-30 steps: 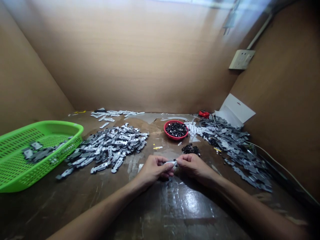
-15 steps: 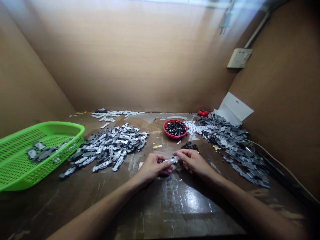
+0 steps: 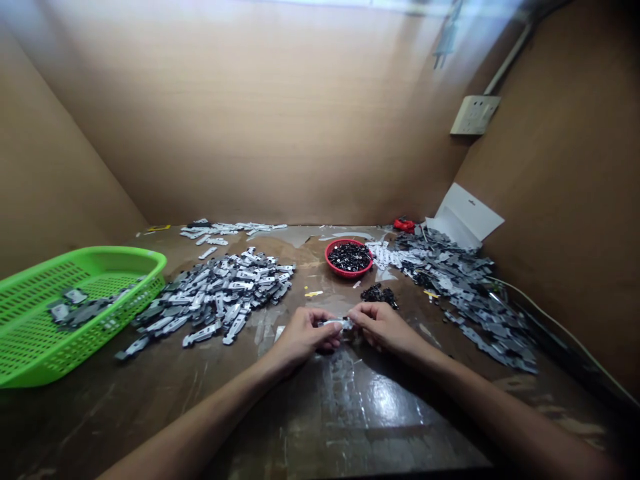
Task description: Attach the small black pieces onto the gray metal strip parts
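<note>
While hands (image 3: 303, 339) pinch a strip (image 3: 336, 324), piles (image 3: 215, 300) flank them.

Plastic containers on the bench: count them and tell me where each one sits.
2. A green plastic mesh basket lies at left, with grey metal pieces in it; a red bowl of small black parts stands farther back, near the middle. Others may be hidden.

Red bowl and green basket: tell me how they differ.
The red bowl is small and round; the green basket is larger and oblong. The bowl has solid walls, the basket perforated ones. The bowl is heaped with small black parts; the basket holds a few grey metal strips. Both sit on the table.
</note>
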`<control>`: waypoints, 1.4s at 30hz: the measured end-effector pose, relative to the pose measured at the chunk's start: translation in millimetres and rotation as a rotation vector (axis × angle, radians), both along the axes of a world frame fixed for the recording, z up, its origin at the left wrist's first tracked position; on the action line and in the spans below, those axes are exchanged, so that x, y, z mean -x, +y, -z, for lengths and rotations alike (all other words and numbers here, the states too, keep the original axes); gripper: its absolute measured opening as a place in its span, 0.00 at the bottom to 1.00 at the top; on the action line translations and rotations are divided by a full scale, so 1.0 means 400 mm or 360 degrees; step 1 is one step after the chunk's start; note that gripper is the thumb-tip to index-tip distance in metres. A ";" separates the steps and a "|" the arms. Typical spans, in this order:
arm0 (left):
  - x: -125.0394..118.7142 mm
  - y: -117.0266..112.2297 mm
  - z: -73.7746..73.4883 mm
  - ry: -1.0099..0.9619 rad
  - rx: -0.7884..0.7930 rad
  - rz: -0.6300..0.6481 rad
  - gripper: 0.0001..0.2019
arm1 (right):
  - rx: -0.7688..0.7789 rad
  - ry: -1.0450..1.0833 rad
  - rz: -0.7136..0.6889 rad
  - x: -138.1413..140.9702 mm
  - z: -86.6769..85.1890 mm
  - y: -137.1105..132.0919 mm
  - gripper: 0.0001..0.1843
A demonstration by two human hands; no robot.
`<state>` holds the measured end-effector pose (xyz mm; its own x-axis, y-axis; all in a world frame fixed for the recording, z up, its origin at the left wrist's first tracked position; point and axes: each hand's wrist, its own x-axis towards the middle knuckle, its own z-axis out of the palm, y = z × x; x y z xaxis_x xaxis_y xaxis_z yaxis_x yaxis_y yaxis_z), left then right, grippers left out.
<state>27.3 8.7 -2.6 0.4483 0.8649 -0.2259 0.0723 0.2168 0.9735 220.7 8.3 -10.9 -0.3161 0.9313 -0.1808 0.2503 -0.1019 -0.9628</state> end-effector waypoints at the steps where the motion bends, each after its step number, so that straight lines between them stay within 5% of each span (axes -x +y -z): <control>1: 0.001 -0.001 0.000 0.0004 -0.0003 0.0002 0.18 | 0.0002 0.0000 -0.0026 -0.001 -0.002 0.000 0.22; 8: 0.001 -0.006 -0.002 -0.0020 0.0006 0.0120 0.18 | -0.0276 0.0033 0.0055 0.013 0.002 -0.003 0.18; 16: -0.007 0.002 -0.003 -0.0130 0.0026 -0.0014 0.18 | -0.0225 0.0001 -0.0095 0.014 -0.004 -0.005 0.17; 23: -0.004 0.004 -0.008 -0.0161 0.0116 -0.0004 0.16 | -0.0308 -0.0011 0.0025 0.022 0.002 -0.010 0.16; 29: -0.005 0.001 -0.013 -0.0036 -0.0082 0.0052 0.16 | -0.0168 -0.0031 0.0037 0.020 -0.007 -0.012 0.18; 42: -0.025 -0.023 -0.050 0.0230 -0.0490 0.0062 0.17 | -0.0490 0.0049 0.0060 0.000 -0.028 -0.008 0.12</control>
<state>37.4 -0.5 17.4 0.4647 0.8852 -0.0205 0.2166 -0.0913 0.9720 220.8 5.2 0.1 -0.2810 0.9520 0.1209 0.2220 0.1871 -0.9569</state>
